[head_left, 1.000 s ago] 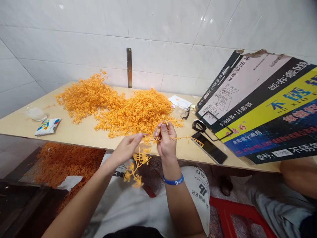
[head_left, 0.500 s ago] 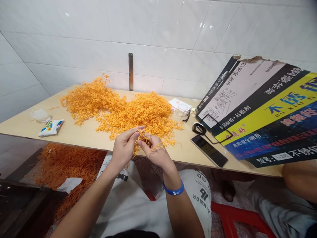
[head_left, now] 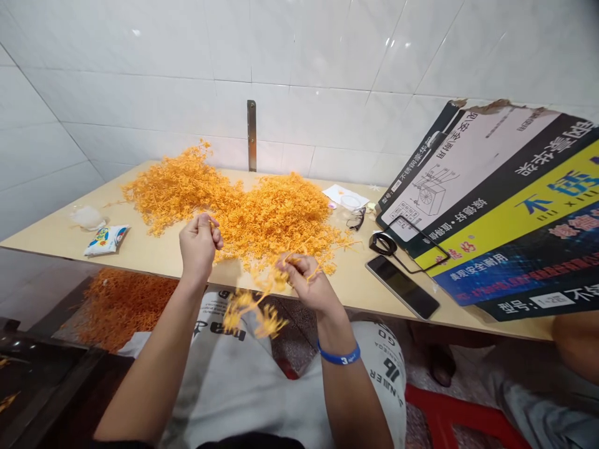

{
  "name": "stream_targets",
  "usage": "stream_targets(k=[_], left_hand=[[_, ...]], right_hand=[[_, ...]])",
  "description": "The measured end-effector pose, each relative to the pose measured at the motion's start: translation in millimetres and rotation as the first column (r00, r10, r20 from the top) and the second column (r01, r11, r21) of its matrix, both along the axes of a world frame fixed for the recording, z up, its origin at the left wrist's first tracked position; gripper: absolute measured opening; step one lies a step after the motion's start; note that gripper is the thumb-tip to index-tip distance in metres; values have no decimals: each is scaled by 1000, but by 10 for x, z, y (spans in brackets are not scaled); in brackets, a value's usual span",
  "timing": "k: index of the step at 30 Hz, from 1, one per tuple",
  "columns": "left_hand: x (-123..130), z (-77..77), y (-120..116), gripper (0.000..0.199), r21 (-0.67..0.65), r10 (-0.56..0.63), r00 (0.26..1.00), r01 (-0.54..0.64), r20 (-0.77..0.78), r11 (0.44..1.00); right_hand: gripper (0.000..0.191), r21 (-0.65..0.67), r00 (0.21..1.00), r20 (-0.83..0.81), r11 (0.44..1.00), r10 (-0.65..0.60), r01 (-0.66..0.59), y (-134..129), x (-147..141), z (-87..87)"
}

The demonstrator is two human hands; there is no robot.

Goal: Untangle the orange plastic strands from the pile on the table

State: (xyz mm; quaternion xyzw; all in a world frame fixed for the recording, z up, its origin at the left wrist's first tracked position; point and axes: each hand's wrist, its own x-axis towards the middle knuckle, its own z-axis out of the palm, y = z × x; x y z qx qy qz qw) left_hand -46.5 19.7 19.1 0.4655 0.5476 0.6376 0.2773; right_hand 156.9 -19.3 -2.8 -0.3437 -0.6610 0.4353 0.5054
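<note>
My right hand [head_left: 311, 284] pinches a yellow-orange branching plastic sprig [head_left: 256, 312] that hangs in a blur past the table's front edge, above my lap. To its left, my left hand [head_left: 199, 246] is raised and closed over the table edge. A speck of orange shows at its fingertips, too small to name. Behind both hands a heap of the same orange sprigs [head_left: 285, 212] spreads over the wooden table [head_left: 163, 255]. A blue wristband [head_left: 339, 355] circles my right wrist.
A small white-and-blue packet [head_left: 107, 240] and clear plastic [head_left: 87, 217] lie on the left. At right are glasses [head_left: 356, 219], a phone [head_left: 402, 287], a black ring-shaped device [head_left: 382, 244] and printed cardboard [head_left: 496, 212]. More orange sprigs [head_left: 121, 312] fill the space below. Another person's arm [head_left: 578, 343] shows far right.
My hands were together on the sprig. Now they are apart: the left has moved left and up, the right slightly right, with the sprig swinging down below it.
</note>
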Motion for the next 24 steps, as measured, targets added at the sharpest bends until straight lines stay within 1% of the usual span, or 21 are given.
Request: stream_targets(k=[1, 2, 3, 4, 5, 6, 7, 8, 9, 10, 11, 13, 14, 15, 16, 17, 18, 19, 20, 22, 24], left_hand=[[-65, -10, 54, 28, -16, 36, 986, -39, -161, 999], [-118, -27, 108, 29, -42, 46, 939, -64, -341, 997], [-159, -51, 162, 31, -68, 37, 860, -83, -509, 994], [-191, -80, 219, 35, -84, 25, 771, -101, -637, 991], [-214, -113, 278, 41, -91, 14, 693, -115, -721, 989], [-231, -145, 335, 46, -91, 8, 639, -123, -770, 988], [-241, -176, 384, 50, -86, 8, 609, -126, -793, 988], [-243, -204, 416, 51, -76, 13, 601, -122, -799, 990], [-236, -228, 424, 49, -55, 22, 611, -106, -791, 993], [-216, -248, 400, 47, -21, 34, 636, -78, -771, 997], [-182, -264, 340, 44, 17, 43, 678, -45, -734, 999], [-72, -293, 118, 41, 52, 19, 816, 13, -578, 999], [2, -306, -28, 43, 37, -10, 887, 30, -462, 999], [85, -316, -181, 48, -14, -52, 943, 50, -330, 999], [175, -321, -326, 51, -55, -68, 973, 57, -222, 997], [269, -317, -450, 51, -76, -89, 985, 79, -146, 994], [363, -305, -542, 47, -86, -138, 987, 131, -84, 988], [455, -284, -597, 41, -87, -195, 980, 192, -32, 978], [541, -257, -614, 41, -82, -265, 964, 266, 20, 961], [685, -197, -562, 57, -68, -399, 906, 411, 141, 909], [782, -150, -462, 66, -52, -476, 840, 505, 262, 862]], right_hand=[[28, -22, 997, -38, 997, -70, 70, 28, -1, -18], [30, -51, 990, -70, 992, -121, 118, 58, -8, -35], [32, -84, 985, -92, 987, -145, 138, 87, -20, -51], [34, -116, 982, -112, 983, -155, 142, 113, -35, -64], [36, -146, 979, -126, 979, -159, 141, 134, -52, -76], [37, -169, 974, -141, 974, -176, 151, 151, -70, -86], [37, -191, 965, -158, 966, -208, 176, 163, -88, -96], [37, -211, 954, -176, 956, -242, 204, 173, -104, -105], [36, -231, 943, -194, 947, -269, 223, 182, -118, -113], [36, -248, 931, -216, 939, -295, 240, 191, -130, -123], [36, -260, 915, -242, 930, -323, 259, 200, -139, -133], [37, -265, 879, -288, 914, -380, 308, 216, -149, -154], [37, -255, 861, -304, 906, -407, 339, 221, -153, -165], [37, -239, 845, -313, 897, -433, 372, 221, -158, -174], [36, -220, 832, -317, 888, -456, 403, 215, -165, -182], [36, -204, 820, -319, 879, -476, 431, 203, -178, -188], [35, -195, 807, -326, 871, -492, 452, 185, -199, -191], [34, -195, 797, -339, 866, -500, 460, 162, -228, -193], [33, -206, 789, -362, 868, -497, 452, 134, -266, -194], [32, -254, 778, -427, 887, -461, 386, 73, -366, -193], [33, -315, 764, -487, 901, -423, 298, 13, -480, -193]])
